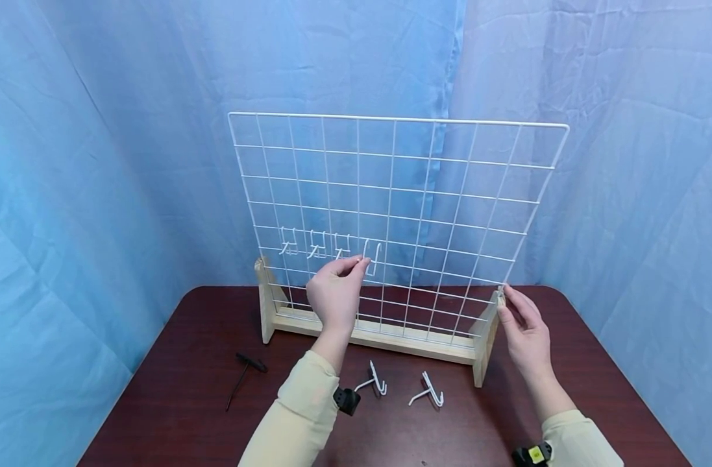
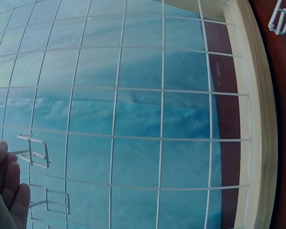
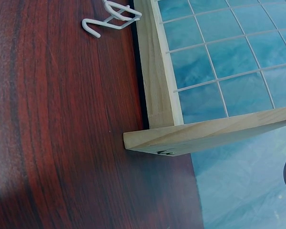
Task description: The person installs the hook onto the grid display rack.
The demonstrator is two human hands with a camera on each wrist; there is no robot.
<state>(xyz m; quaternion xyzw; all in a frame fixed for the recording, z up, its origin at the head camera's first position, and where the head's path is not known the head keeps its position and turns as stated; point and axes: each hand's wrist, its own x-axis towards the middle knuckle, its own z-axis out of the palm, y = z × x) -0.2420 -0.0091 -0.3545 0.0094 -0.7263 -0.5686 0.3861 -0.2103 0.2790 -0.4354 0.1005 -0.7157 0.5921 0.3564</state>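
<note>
My left hand pinches the arm of a white wire hook in front of the white wire grid. In the left wrist view, the held hook is by the grid wires; whether it is seated on one I cannot tell. To its left, three similar hooks hang in a row on the grid, one of them a double-wire hook. My right hand grips the top of the wooden stand's right upright, thumb in front and fingers behind.
Two loose white hooks, a left one and a right one, lie on the dark red table. A black T-handled hex key lies at the left. Blue curtains surround the table.
</note>
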